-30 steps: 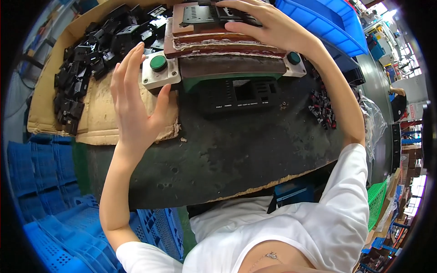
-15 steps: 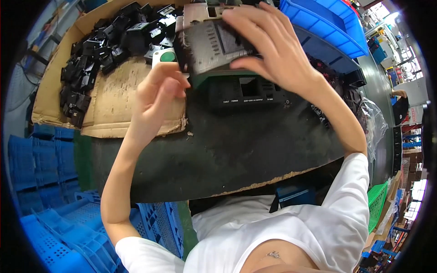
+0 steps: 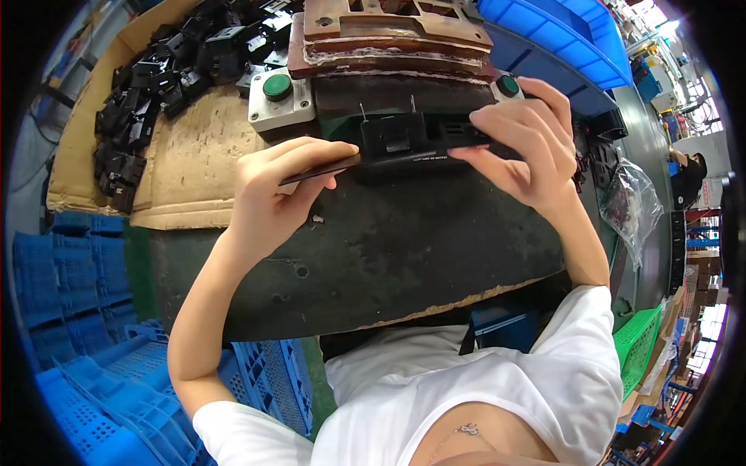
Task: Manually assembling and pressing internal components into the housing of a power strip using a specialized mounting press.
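Note:
A black plastic panel (image 3: 392, 138) is held nearly edge-on above the dark table, with two thin prongs standing up from its back. My left hand (image 3: 276, 175) pinches its left end between thumb and fingers. On its right end, my right hand (image 3: 532, 147) is closed, thumb below and fingers above. Another black panel with small white print seems to lie just under it, mostly hidden, so I cannot tell whether the two touch. Beyond them stands a worn reddish-brown press fixture (image 3: 396, 58), flanked by a green button box (image 3: 280, 97) and a second green button (image 3: 507, 85).
At the left, a cardboard box (image 3: 186, 182) holds many black plastic parts (image 3: 144, 101). Blue crates (image 3: 567, 35) sit at the back right, and more blue baskets (image 3: 116, 396) stand lower left. A clear plastic bag (image 3: 633, 206) hangs at the table's right side.
The panel has come down and towards me from in front of the fixture and turned from face-on to edge-on. My left hand has taken hold of its left end.

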Demonstrator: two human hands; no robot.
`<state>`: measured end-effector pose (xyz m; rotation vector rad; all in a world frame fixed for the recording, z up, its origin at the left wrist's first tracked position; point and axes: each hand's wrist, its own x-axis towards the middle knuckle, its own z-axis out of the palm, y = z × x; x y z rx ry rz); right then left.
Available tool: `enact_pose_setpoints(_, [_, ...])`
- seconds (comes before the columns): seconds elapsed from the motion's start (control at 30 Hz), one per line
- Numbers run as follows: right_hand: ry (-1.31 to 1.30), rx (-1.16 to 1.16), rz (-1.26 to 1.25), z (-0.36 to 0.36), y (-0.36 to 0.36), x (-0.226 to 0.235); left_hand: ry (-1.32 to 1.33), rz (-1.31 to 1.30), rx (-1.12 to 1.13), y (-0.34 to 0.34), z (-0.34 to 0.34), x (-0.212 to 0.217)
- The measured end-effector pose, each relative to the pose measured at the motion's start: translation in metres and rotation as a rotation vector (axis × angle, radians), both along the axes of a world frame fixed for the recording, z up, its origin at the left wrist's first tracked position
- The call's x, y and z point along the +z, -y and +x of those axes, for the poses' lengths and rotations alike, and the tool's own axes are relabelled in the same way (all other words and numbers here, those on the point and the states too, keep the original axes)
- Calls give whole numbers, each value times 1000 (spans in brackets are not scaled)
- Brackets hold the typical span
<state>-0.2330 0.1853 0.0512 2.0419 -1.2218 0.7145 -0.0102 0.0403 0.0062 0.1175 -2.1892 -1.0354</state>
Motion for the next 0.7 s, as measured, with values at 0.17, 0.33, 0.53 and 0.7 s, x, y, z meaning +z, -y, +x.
enact_pose_setpoints(0.17, [61,23,35,-3,-3,-7,42,-27,10,0,0,0])
enact_pose_setpoints(0.33, [115,76,89,-7,-3,-9,108,-82,23,0,0,1])
enact_pose_setpoints(0.53, [72,65,100,-6,-2,-10,78,-116,30,2,0,-5])
enact_pose_setpoints(0.7, [151,54,188,-5,-4,-3,76,-91,15,1,-1,-4])
